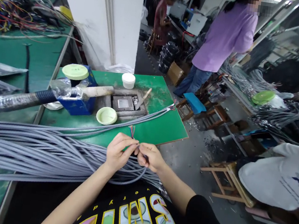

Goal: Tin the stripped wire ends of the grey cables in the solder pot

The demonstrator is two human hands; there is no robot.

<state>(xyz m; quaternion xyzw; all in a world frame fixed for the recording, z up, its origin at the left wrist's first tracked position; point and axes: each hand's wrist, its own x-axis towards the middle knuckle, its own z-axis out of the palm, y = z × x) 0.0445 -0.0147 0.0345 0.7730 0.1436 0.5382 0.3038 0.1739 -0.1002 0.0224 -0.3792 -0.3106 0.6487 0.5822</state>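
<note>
My left hand (119,150) and my right hand (151,156) meet in front of my body, fingertips pinched together on the end of a grey cable (143,174). Thin coloured wires (131,130) fan out from that cable end, just beyond my left fingers. From under my right hand the cable curves down and back to the left. A thick bundle of grey cables (35,151) lies across the bench beneath my hands. Several more grey cables (143,118) lie beyond my hands, their stripped ends near the bench's right corner.
On the green bench (163,129) stand a small heated pot (125,103) with a spatula, a pale green dish (106,115), a white tub (128,81) and a blue box (79,106) with a duct. A person in purple (221,37) stands beyond; another sits at right (282,175).
</note>
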